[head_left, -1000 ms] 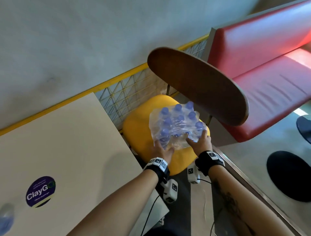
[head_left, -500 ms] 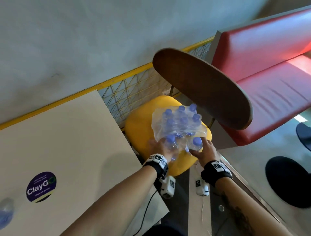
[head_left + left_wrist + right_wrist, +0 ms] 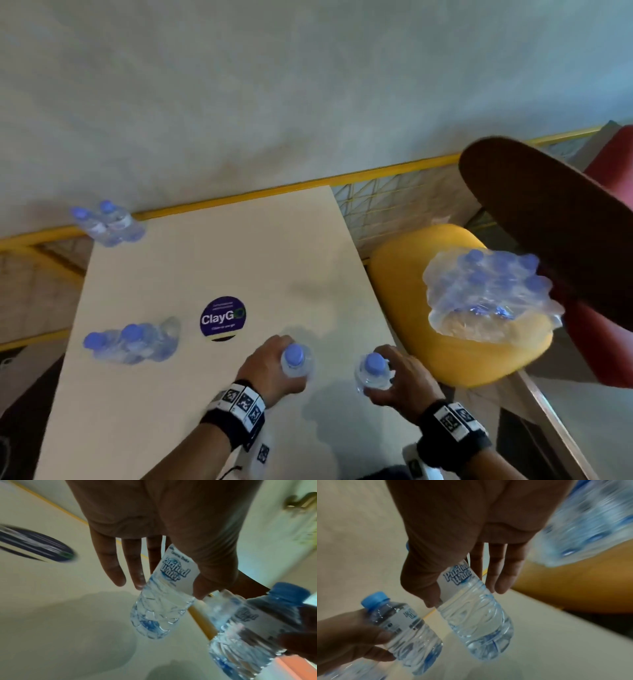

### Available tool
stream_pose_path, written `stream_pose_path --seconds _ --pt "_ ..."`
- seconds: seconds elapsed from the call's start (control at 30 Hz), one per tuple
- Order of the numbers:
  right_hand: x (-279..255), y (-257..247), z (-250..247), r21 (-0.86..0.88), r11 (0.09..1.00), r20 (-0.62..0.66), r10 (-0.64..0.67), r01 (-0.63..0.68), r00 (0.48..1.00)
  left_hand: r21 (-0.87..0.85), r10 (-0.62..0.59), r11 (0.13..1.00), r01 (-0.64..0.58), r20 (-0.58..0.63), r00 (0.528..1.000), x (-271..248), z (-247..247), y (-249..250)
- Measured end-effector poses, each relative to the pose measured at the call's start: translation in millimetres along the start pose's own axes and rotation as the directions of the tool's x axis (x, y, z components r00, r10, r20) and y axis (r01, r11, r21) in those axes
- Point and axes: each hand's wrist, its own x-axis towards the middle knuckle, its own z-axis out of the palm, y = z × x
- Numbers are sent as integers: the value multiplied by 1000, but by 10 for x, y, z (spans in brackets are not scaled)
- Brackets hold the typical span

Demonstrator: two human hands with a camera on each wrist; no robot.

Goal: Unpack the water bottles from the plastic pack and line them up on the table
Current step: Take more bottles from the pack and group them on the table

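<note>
- Two bottles, one in each hand, upright over the near counter (image 3: pixel 212 260) edge: left bottle (image 3: pixel 295 359), right bottle (image 3: pixel 373 374).
- Left hand (image 3: pixel 274 368) clamped round its bottle; right hand (image 3: pixel 402 382) likewise.
- Long axes roughly vertical, bases down toward the counter.
- Pack (image 3: pixel 486 291) off right on the chair (image 3: pixel 411 329); set-down rows far left.
- Wrist views alone show labels and the bases apparently clear of the counter.

The surface (image 3: pixel 212 260) runs along the wall. A bottle cluster (image 3: pixel 109 224) stands at its far left corner, another group (image 3: pixel 132 342) nearer on the left, the round sticker (image 3: pixel 223 318) just right of that. To the right, beside the surface, the plastic pack (image 3: pixel 486 294) rests on the chair seat (image 3: pixel 411 274).
</note>
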Motion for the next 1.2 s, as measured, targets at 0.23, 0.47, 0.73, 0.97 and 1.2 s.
stream_pose_path --seconds 0.23,0.47,0.73,0.97,1.2 --pt "705 -1693 1254 -79 967 265 -216 244 940 -162 -312 946 282 -209 927 -940 -1005 -1605" --pt "915 -2887 2488 -4 958 327 -269 286 906 -302 -448 883 360 -315 837 -1276 -1502 -2635" --pt "1097 -3393 3148 -99 982 282 -130 164 951 -323 -365 906 274 -266 892 -1036 -1700 -3010" --pt "1185 -3400 3208 -96 994 197 -30 50 980 -266 -342 924 276 -249 906 -823 -1795 -2962" --pt "1126 -3452 3160 -193 977 246 -37 86 968 -201 -361 926 321 -215 907 -772 -1835 -2940"
